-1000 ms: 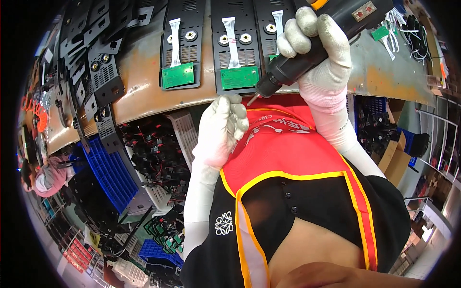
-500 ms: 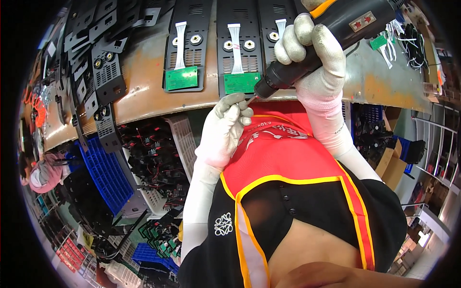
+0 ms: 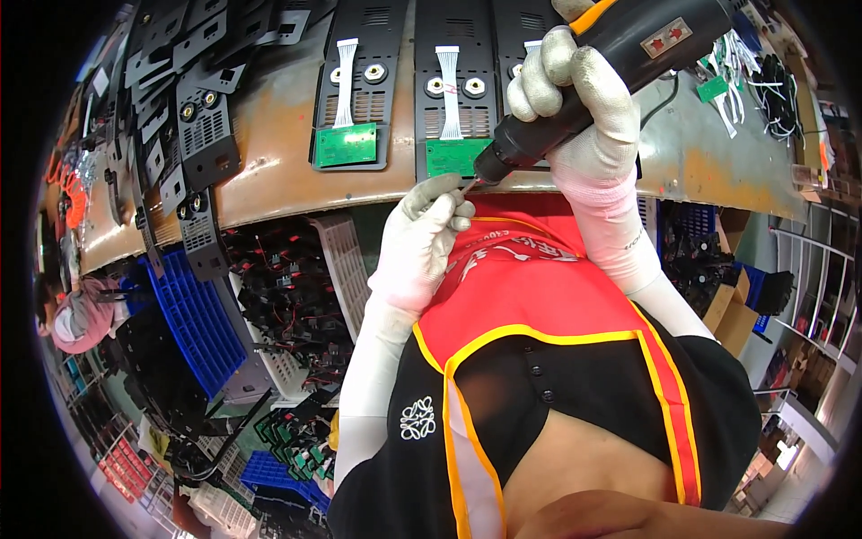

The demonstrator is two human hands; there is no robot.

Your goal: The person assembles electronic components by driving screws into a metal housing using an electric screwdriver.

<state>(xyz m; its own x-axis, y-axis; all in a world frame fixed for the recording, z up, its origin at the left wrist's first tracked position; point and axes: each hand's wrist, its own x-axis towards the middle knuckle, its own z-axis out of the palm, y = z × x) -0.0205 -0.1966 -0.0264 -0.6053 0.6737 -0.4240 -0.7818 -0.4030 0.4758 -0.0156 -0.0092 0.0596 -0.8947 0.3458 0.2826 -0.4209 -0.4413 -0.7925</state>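
Grip of the right hand (image 3: 600, 135) was closed around a black driver (image 3: 637, 63), held tilted, its bit (image 3: 470, 186) pointing down and leftward near the front edge of the desk (image 3: 269, 162). The left hand (image 3: 417, 238) was raised beside that edge, fingers curled and tips drawn together at the end of the bit; whether they closed on the bit or on something small could not be told. Both hands were in white gloves, greyed at the fingertips.

Three black panels (image 3: 368, 18) lay side by side on the desk beyond the hands, the rightmost partly hidden. A left board (image 3: 347, 146) and a middle board (image 3: 453, 157), both green, lay at the near ends of their panels. The driver's nose overlapped the right corner of the middle board in view; contact could not be confirmed. A white ribbon (image 3: 449, 99) ran from the middle board between two round fittings (image 3: 473, 87). Loose black plates (image 3: 206, 135) overlapped at far left.
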